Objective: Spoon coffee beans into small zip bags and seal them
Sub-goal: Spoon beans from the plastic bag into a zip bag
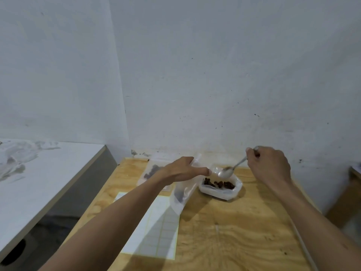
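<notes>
At centre frame, our left hand pinches an upright zip bag while our right hand grips the spoon, seemingly empty, above the bean tray on the counter. Scooping is probably next, calling for a level carry to the bag mouth.

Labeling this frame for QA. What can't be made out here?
Head view only:
- Left hand fingers: behind its own back, so grip on the held bag is unclear.
- Spoon bowl: blurred, load unknown.
- Far bag: seal hidden by the left wrist.
- Right hand: covers the spoon's handle end.
</notes>
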The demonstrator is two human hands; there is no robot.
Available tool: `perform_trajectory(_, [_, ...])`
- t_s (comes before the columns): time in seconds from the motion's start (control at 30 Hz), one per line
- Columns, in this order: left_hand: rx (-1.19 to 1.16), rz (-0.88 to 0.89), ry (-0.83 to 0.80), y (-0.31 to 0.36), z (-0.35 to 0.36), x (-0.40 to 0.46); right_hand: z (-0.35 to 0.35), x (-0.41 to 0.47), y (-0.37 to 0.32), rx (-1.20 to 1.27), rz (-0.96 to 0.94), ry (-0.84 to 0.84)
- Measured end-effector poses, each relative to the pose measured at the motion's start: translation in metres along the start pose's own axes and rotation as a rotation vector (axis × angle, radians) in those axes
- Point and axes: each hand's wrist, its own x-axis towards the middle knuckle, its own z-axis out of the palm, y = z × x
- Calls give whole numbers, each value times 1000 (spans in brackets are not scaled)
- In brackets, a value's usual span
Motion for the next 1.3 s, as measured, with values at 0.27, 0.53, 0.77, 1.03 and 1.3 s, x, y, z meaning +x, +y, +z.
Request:
perform_trajectory(0.27, [-158,-4,-52,17,13,11,43,-28,24,117,249,-140])
perform_trajectory(0.53, [96,-17,-21,4,3,9,43,-29,31,478,561,-176])
perform_trajectory(0.77, [187,64,109,-5,-14,-1,13,-5,16,549,528,-133])
perform_trajectory(1.03, [128,77,73,-9,-12,-7,-18,20,-10,597,443,-90])
perform_trajectory(1.3, [168,119,62,8,-8,-9,-20,12,-47,389,102,-78])
